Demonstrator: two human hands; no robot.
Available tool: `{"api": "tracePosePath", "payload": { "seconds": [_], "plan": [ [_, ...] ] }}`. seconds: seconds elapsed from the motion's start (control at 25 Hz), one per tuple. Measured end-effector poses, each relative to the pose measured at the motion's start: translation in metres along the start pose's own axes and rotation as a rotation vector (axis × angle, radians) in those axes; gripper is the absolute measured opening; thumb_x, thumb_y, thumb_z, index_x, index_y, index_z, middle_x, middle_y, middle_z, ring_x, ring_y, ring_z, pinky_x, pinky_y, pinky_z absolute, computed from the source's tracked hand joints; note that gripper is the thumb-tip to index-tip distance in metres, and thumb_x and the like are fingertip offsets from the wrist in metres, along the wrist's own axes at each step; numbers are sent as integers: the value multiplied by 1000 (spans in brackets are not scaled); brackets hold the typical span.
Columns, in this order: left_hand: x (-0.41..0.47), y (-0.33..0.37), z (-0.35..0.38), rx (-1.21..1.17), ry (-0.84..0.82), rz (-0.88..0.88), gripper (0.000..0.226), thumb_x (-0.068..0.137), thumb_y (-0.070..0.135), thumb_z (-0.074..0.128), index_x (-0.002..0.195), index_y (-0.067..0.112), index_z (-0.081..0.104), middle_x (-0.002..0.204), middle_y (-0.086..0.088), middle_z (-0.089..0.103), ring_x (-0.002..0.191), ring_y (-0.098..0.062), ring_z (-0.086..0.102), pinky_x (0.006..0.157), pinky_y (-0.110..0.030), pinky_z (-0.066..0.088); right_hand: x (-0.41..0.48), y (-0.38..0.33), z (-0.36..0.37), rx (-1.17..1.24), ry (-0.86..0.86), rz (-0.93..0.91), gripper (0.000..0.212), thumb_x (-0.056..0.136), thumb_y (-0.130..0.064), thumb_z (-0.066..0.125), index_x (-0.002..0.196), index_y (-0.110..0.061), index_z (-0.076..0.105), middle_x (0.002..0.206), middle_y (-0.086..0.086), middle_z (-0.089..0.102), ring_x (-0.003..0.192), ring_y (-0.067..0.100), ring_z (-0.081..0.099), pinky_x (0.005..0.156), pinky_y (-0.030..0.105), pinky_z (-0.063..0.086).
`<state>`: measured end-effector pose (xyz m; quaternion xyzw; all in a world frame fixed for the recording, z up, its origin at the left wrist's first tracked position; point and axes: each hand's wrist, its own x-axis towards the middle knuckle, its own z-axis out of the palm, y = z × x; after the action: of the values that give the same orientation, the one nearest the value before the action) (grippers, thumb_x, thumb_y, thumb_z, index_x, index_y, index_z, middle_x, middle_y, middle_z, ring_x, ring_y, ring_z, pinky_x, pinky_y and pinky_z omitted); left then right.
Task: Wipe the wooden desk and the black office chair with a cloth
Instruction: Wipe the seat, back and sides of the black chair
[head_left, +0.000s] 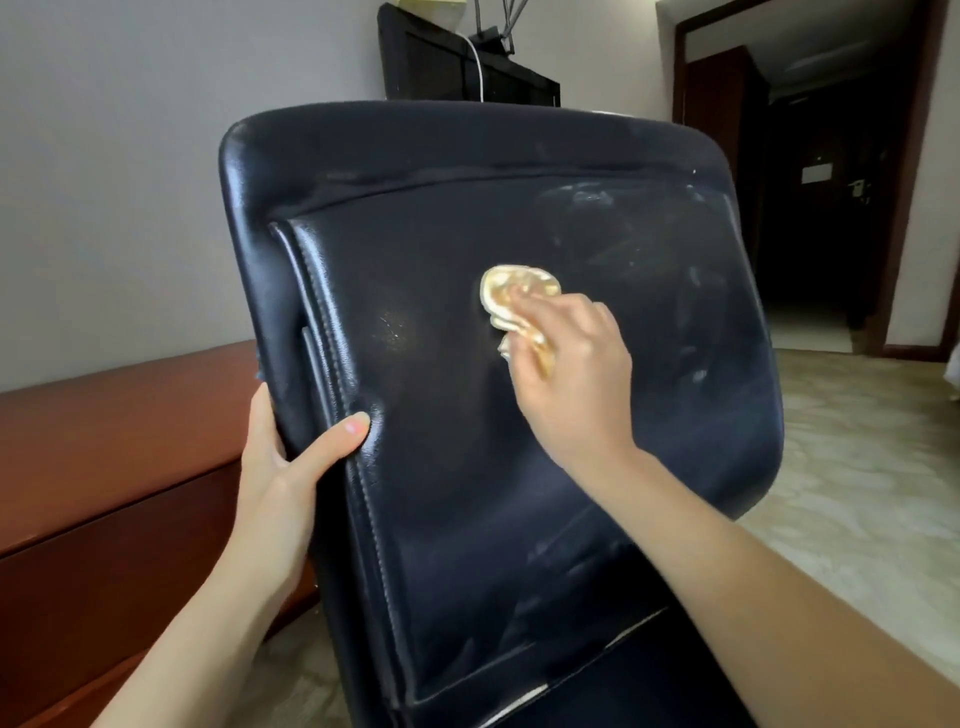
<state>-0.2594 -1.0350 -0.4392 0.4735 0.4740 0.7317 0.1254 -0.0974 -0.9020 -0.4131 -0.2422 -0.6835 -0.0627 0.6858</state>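
Black office chair fills centre of view, its padded back tilted, pale smears on right part. Left hand grips chair's left edge, thumb pressed on front, fingers wrapped behind. Right hand clutches crumpled yellow cloth, pressing it against middle of chair back. Wooden worktop stands left, behind chair. Dark doorway far right.

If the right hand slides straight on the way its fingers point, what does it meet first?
The right hand, gripping the cloth, points up-left along the black chair back. It would likely meet the raised seam below the top edge first.
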Motion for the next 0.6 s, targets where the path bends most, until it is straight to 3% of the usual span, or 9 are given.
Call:
{"api": "tracePosePath", "payload": {
  "seconds": [0.12, 0.2, 0.32, 0.4, 0.48, 0.6],
  "plan": [
    [1, -1, 4, 89, 28, 35, 85, 54, 44, 72, 133, 28, 45, 119, 14, 64, 109, -3, 61, 90, -29, 47, -15, -6, -6, 92, -161, -233, 46, 78, -4, 57, 124, -14, 61, 110, 7, 60, 95, 26, 51, 62, 45, 53],
    [5, 6, 9, 201, 63, 127, 90, 57, 47, 70, 139, 28, 37, 127, 17, 57, 116, 2, 54, 95, -26, 43, -20, 0, -11, 84, -251, -433, 49, 79, 2, 55, 126, -11, 60, 113, 10, 60, 97, 26, 52, 67, 45, 53],
    [17, 17, 28, 338, 173, 235, 92, 61, 56, 72, 141, 31, 32, 134, 17, 51, 122, -2, 50, 99, -30, 41, -14, 20, -17, -46, -192, -581, 45, 83, 3, 55, 123, -17, 64, 112, 6, 64, 94, 24, 58, 73, 34, 50],
    [24, 19, 41, 369, 308, 204, 92, 60, 63, 71, 139, 32, 33, 131, 13, 52, 121, -9, 50, 100, -37, 42, -1, 37, -17, -87, -134, -524, 46, 83, 2, 52, 119, -23, 66, 111, 1, 65, 91, 23, 57, 72, 32, 46],
    [26, 15, 48, 371, 362, 185, 86, 67, 59, 72, 138, 32, 34, 129, 11, 52, 120, -14, 50, 98, -36, 41, 17, 63, -19, -113, -102, -382, 49, 80, 2, 55, 118, -26, 67, 108, 1, 64, 90, 26, 54, 72, 39, 47],
    [29, 10, 49, 345, 344, 194, 74, 75, 49, 74, 137, 32, 36, 123, 13, 53, 116, -12, 52, 96, -33, 41, 45, 94, -26, -195, -91, -7, 54, 86, -6, 55, 126, -40, 57, 110, 0, 55, 97, 26, 45, 74, 45, 49]
  ]
}}
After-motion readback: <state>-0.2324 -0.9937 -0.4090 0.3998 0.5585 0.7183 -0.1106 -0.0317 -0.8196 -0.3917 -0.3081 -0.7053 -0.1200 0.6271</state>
